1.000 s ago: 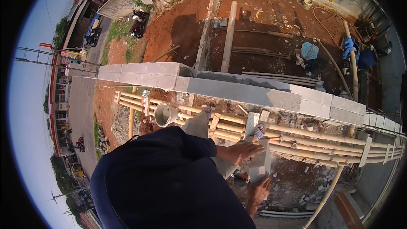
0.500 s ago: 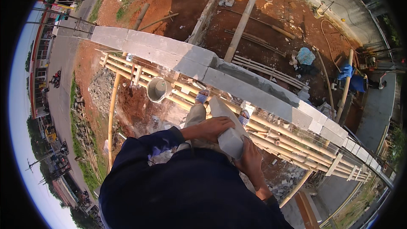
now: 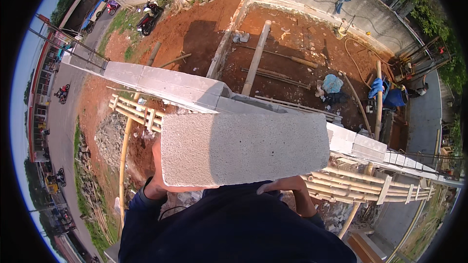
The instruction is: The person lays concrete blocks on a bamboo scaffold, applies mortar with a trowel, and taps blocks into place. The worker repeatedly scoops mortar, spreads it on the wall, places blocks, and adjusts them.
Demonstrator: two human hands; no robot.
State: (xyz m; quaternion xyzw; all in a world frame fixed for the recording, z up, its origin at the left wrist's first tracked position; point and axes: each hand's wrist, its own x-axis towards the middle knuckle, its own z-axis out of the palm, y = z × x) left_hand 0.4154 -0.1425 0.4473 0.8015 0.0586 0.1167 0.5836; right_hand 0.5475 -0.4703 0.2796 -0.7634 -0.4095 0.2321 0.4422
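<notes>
A large pale grey aerated concrete block [image 3: 246,148] is raised close in front of me, its rough face lit on the left part and shaded on the rest. My left hand [image 3: 157,173] is closed around its lower left corner. Under the lower right edge, my right hand [image 3: 285,185] supports it, with its thumb showing and most fingers hidden behind the block. Beyond it runs a wall of similar blocks [image 3: 170,85], partly covered by the held block. Grey mortar on the wall's top is mostly hidden.
A bamboo scaffold platform [image 3: 348,185] runs along the near side of the wall, with an upright bamboo pole [image 3: 125,165] at left. Past the wall, a bamboo pole [image 3: 257,58] leans over red soil. A blue barrel [image 3: 396,97] stands at far right.
The block has come up from between my legs toward my head, carried by both hands. My view has tilted up, showing more of the far boundary wall. The block now hides the bucket and my feet.
</notes>
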